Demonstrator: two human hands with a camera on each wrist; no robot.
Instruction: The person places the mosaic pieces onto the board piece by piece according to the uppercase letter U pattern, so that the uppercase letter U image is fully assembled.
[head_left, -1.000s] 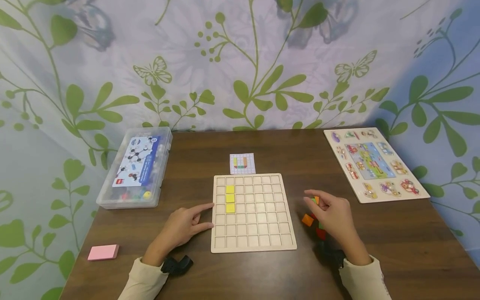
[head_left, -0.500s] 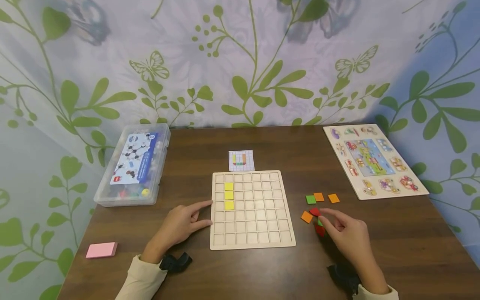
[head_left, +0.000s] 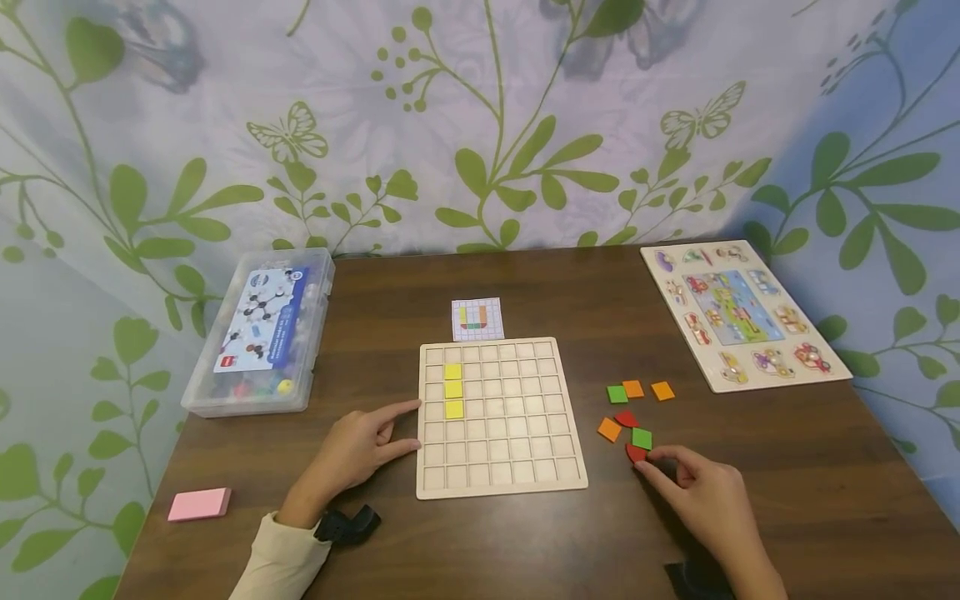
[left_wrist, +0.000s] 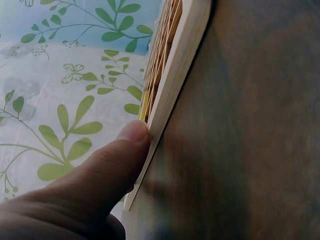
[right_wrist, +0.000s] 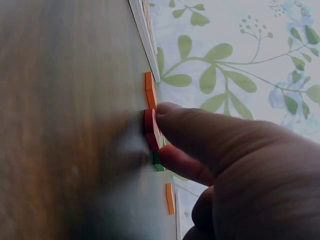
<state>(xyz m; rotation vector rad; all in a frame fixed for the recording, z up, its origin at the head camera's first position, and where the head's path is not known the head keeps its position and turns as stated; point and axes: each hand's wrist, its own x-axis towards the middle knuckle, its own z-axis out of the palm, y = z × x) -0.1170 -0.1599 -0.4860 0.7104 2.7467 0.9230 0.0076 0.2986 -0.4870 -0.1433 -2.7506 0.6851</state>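
My left hand (head_left: 354, 454) rests at the left edge of a wooden grid board (head_left: 498, 450), thumb and index finger extended against its side. In the left wrist view the thumb touches the board's rim (left_wrist: 172, 85). Three yellow square tiles (head_left: 453, 389) sit in one column of the grid. Right of the board, my right hand (head_left: 708, 500) pinches the nearest red round-edged tile (head_left: 634, 452) between thumb and index finger; the right wrist view shows this red tile (right_wrist: 151, 131) low over the table. Close by lie another red tile (head_left: 626, 419), green tiles (head_left: 642, 438) and orange tiles (head_left: 609, 430).
Behind the board lies a pattern card (head_left: 477, 333) with a coloured U shape. A clear plastic kit box (head_left: 315, 350) stands at the back left, a pink block (head_left: 199, 505) at the front left. A wooden picture puzzle (head_left: 720, 371) lies at the back right.
My right hand has moved toward me, off the farther tiles, to the nearest red tile. The loose tiles once behind it now show spread out. My left hand stays at the board's edge.
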